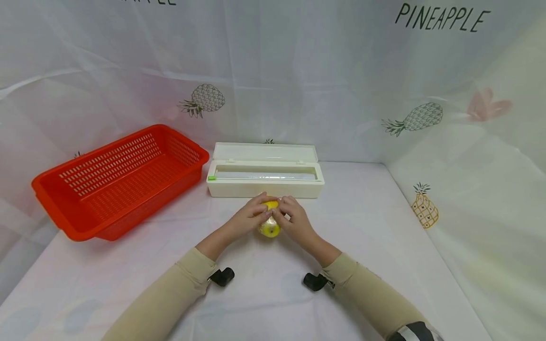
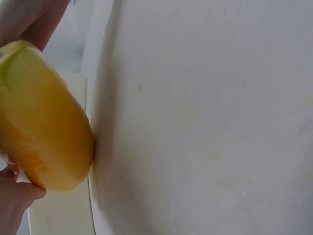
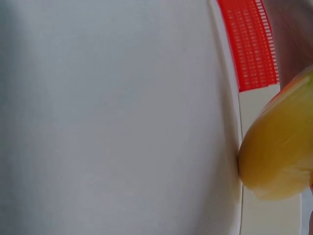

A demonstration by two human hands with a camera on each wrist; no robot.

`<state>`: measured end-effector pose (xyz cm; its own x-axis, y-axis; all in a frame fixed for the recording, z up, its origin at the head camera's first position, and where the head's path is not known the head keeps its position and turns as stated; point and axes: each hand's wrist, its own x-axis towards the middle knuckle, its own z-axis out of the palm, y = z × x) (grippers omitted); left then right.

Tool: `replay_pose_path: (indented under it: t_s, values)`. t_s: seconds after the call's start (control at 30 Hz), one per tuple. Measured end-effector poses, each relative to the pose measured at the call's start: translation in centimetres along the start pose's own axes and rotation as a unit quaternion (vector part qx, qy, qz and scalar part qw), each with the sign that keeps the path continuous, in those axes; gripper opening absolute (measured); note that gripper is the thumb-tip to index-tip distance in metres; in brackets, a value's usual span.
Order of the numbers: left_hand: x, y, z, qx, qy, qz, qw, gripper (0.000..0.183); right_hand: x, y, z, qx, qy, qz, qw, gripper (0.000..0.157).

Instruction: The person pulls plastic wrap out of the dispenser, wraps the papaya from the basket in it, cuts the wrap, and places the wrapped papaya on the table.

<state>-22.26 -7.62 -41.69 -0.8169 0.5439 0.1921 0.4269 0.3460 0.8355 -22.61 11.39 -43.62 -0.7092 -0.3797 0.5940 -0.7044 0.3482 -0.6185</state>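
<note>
A yellow-orange fruit (image 1: 270, 230) with a greenish stem end lies on the white cloth, its skin glossy under clear plastic film. In the left wrist view the fruit (image 2: 46, 122) looks long and rounded; the right wrist view catches one end of the fruit (image 3: 279, 147). My left hand (image 1: 251, 214) holds it from the left, fingers over the far side and thumb on top. From the right, my right hand (image 1: 295, 218) pinches at its top with bent fingers, the thumb close to the left thumb. The fingers hide much of the upper side.
Just beyond the hands stands a cream cling film box (image 1: 266, 190), its lid (image 1: 264, 152) raised and a film roll (image 1: 264, 175) inside. A red perforated basket (image 1: 128, 210) sits at the left. White pineapple-print cloth (image 1: 298, 94) hangs behind and to the right.
</note>
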Motion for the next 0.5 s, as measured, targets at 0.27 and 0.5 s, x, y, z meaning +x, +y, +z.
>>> replay_pose_path:
  t_s: [0.27, 0.5]
  values:
    - [-0.6, 0.7, 0.7, 0.014, 0.038, -0.038, 0.9984, 0.035, -1.4, -0.7, -0.1, 0.025, -0.018, 0.104, 0.994, 0.029]
    - [-0.9, 0.6, 1.0, -0.004, 0.060, -0.093, 0.9939, 0.017, -2.2, -1.2, 0.0, 0.050, -0.029, 0.138, 0.989, 0.023]
